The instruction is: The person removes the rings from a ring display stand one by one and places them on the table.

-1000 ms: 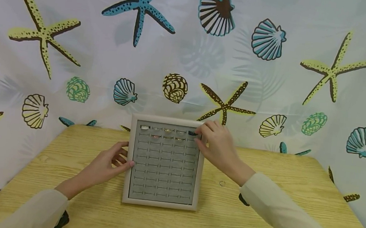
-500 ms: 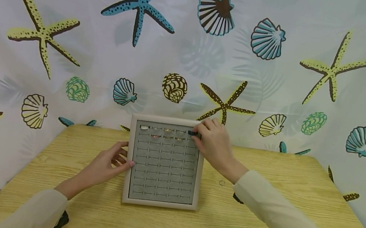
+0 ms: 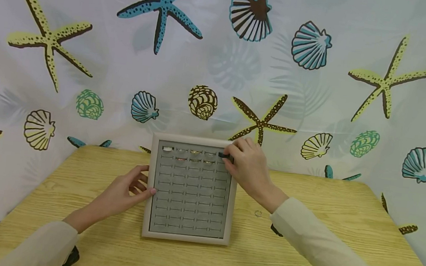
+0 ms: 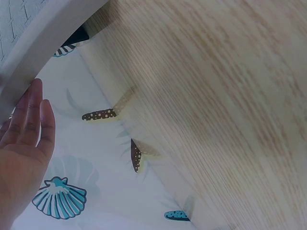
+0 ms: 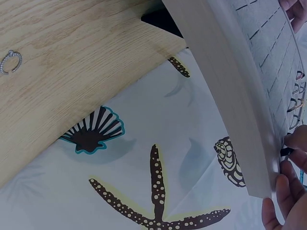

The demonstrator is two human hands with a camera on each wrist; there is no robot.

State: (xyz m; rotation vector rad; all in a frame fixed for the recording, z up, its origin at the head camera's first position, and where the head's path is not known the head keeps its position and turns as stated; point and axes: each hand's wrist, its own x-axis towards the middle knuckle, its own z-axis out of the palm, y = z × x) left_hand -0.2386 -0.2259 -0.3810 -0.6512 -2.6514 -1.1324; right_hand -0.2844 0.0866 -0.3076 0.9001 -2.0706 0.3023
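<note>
A ring display board (image 3: 192, 194), grey padding in a pale frame, stands propped upright on the table. My left hand (image 3: 123, 191) holds its left edge, thumb on the front; the other fingers reach the side and back, as the left wrist view shows with the frame (image 4: 36, 48). At the top right slot my right hand (image 3: 250, 168) pinches a black ring (image 3: 223, 155), which shows between finger and thumb in the right wrist view. Several silver, gold and pinkish rings (image 3: 196, 152) sit in the two top rows. The fingertips partly hide the black ring.
A loose silver ring (image 3: 258, 213) lies on the wooden table (image 3: 292, 265) right of the board; the right wrist view shows small stones on this open-ended ring (image 5: 10, 62). Behind the table hangs a cloth (image 3: 221, 63) printed with shells and starfish.
My right hand and forearm have shifted slightly left, and the fingers remain at the black ring in the top right slot. The left hand and the board have stayed still.
</note>
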